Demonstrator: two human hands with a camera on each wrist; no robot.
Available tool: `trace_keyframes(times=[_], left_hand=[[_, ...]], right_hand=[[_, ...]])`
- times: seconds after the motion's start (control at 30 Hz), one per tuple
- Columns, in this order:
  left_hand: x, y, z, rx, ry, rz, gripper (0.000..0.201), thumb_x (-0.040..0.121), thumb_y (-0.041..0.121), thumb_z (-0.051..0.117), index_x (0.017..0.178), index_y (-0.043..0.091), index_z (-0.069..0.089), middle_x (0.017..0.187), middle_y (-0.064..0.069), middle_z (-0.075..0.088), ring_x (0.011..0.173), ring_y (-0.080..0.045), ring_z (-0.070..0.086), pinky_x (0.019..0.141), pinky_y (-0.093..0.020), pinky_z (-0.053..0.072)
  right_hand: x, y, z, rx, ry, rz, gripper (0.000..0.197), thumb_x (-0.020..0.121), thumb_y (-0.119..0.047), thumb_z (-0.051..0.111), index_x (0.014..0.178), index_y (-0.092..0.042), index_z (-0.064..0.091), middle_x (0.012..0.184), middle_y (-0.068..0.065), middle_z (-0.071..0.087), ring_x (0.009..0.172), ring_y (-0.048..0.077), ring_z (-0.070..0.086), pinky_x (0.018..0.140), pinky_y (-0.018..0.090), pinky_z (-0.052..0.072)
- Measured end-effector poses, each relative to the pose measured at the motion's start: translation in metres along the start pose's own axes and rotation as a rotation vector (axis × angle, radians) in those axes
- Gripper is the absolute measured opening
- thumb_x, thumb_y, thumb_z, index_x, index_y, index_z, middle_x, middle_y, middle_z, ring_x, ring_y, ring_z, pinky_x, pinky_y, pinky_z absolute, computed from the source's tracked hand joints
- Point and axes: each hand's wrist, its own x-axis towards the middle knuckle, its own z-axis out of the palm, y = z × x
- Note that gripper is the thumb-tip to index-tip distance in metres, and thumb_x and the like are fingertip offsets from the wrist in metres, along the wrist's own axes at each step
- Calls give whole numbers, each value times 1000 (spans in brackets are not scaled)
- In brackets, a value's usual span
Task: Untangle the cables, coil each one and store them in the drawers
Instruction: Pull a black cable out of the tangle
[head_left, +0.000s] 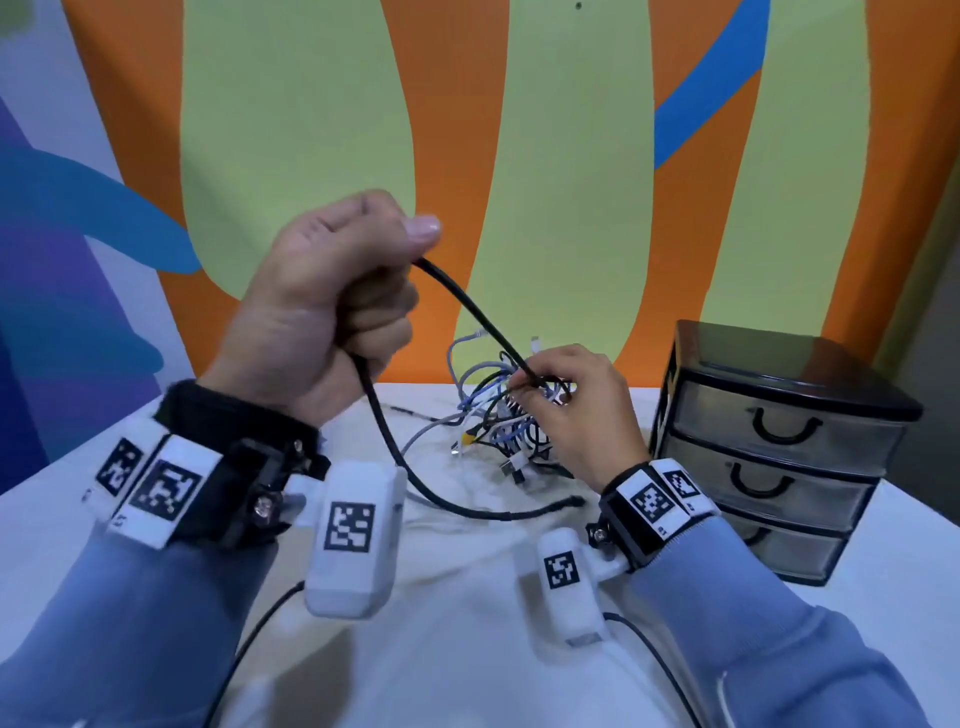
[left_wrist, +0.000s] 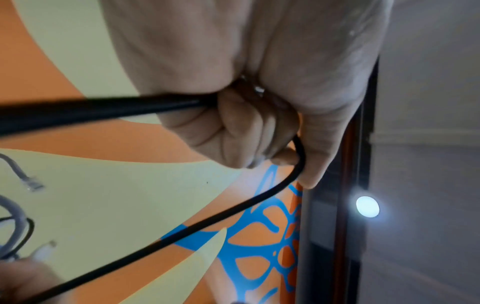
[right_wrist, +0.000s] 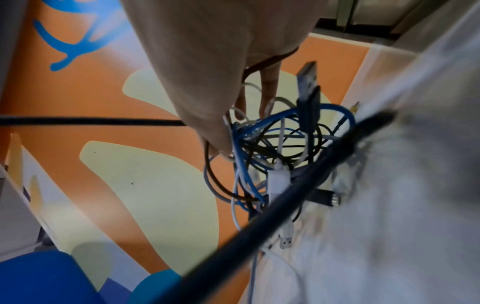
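Nearby, drawers (head_left: 779, 467) (contents unclear)

White cloth-covered table (head_left: 467, 623), small black three-drawer plastic cabinet (head_left: 769, 447) stood on it, tangled heap of blue, white and black cables (head_left: 493, 431) lay left of the cabinet

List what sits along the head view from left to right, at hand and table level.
left hand gripping the thick black cable → tangle of cables on the white table → right hand pinching into the tangle → drawer unit, all three drawers closed.
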Motion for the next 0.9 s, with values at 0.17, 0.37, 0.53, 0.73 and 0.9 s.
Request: trace_keyframes(times=[0.17,0.37,0.53,0.73,0.9], left_hand=[[3,11,-41,-160,242,-25,48,94,13,57,68,28,20,55,10,10,46,-13,7,37,-22,11],[12,-19,-51,972,103,-225,12,94,16,75,82,12,77,71,1,66,63,-19,56,59,-23,43],[8,-36,-15,1025,-62,-188,8,95,27,76,90,23,80,80,10,75,75,-5,65,70,-20,46],[2,-75,32,1282,-174,-43,45,85,75,69,83,29,66,66,10,62,64,-6,58,59,-32,39],[2,-84,26,1448,-22,222,40,93,64,64,109,29,55,106,8,52,101,-19,49,79,-39,43]], right_hand=[[2,3,-5,-73,108,40,34,88,-13,82,85,-45,72,104,-12,69,108,20,62,91,38,54],[1,1,-9,-89,203,19,48,88,8,73,79,-39,79,102,-7,69,98,13,53,81,0,35],[0,-8,-7,-94,176,25,51,80,12,74,74,-39,77,101,-10,69,102,13,53,81,4,35],[-6,-16,-9,-57,73,-102,26,72,1,75,77,-25,79,102,-10,73,106,19,61,82,40,53],[-6,-25,-11,101,63,28,31,66,-13,60,83,-28,83,85,-6,77,83,19,71,72,41,58]])
